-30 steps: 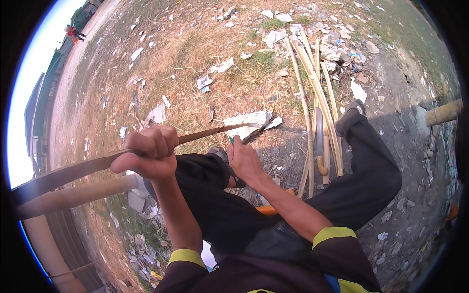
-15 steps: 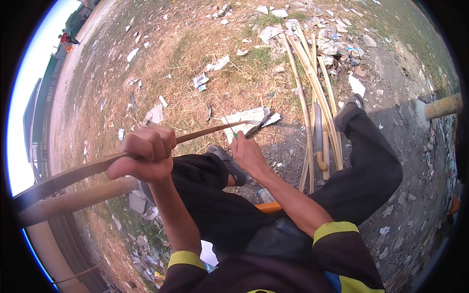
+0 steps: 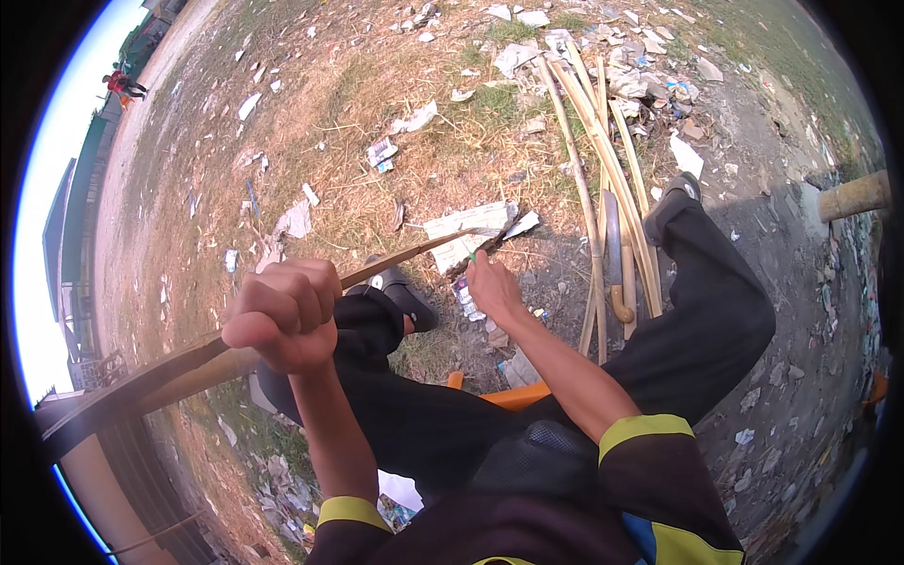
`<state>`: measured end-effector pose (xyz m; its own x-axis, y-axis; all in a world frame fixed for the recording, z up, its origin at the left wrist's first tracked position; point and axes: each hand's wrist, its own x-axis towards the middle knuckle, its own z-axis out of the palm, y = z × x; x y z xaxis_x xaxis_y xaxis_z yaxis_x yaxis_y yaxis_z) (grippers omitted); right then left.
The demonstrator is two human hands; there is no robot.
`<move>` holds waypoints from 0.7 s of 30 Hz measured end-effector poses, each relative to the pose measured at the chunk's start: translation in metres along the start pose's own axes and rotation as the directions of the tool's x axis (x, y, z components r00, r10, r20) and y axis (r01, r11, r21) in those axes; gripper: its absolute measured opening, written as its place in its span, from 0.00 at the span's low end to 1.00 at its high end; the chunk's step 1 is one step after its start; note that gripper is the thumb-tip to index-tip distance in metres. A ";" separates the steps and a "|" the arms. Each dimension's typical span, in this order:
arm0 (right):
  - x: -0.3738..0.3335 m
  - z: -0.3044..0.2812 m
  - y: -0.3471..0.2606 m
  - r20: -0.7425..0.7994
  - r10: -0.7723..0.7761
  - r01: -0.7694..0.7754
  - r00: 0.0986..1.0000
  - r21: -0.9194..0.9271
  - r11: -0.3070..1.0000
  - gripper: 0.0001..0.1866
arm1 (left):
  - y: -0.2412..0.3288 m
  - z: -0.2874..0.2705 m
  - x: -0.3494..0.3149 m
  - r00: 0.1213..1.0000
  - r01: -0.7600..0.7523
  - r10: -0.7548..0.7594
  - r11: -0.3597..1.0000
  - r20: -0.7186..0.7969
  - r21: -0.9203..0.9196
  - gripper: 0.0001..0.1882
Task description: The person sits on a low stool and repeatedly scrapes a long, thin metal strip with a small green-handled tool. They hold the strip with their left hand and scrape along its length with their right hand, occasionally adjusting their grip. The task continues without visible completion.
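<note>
Slat (image 3: 395, 260) is clenched in the left hand (image 3: 287, 315), far end sticking out over that white scrap (image 3: 471, 217), and the right hand (image 3: 494, 287) has some small green thing (image 3: 474, 255), mostly hidden tbh, gripped just below it.

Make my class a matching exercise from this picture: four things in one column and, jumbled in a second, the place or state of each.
Things
1. Left hand
2. Right hand
3. Long-bladed knife
4. Orange object

Places and states
A. Lying among pale strips
B. Partly hidden by dark trousers
C. With a small green item at its fingertips
D. Clenched around a long brown strip

Right pairs: 1-D, 2-C, 3-A, 4-B
</note>
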<state>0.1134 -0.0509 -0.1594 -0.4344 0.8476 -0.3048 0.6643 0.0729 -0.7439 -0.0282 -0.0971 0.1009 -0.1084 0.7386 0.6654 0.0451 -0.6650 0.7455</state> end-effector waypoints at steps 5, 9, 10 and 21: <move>0.008 0.007 -0.002 0.029 0.040 -0.039 0.999 -0.011 0.999 0.16 | 0.003 -0.003 -0.004 0.995 0.040 -0.041 0.999 -0.092 -0.014 0.26; 0.022 0.012 0.000 -0.008 -0.001 0.001 1.000 -0.016 1.000 0.15 | 0.000 -0.007 -0.002 0.996 0.014 -0.016 1.000 -0.089 -0.025 0.26; 0.020 0.013 -0.003 -0.023 -0.022 0.022 0.999 -0.004 1.000 0.14 | -0.001 -0.008 -0.003 0.997 0.002 -0.004 0.999 -0.075 -0.034 0.26; 0.045 0.045 0.039 -0.038 0.068 -0.071 0.997 -0.058 0.996 0.15 | 0.002 -0.006 0.003 0.990 0.071 -0.074 0.997 -0.117 -0.031 0.25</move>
<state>0.0926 -0.0336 -0.2289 -0.3647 0.8698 -0.3324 0.7271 0.0430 -0.6851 -0.0347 -0.0970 0.1039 -0.2265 0.7678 0.5993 0.0062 -0.6141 0.7892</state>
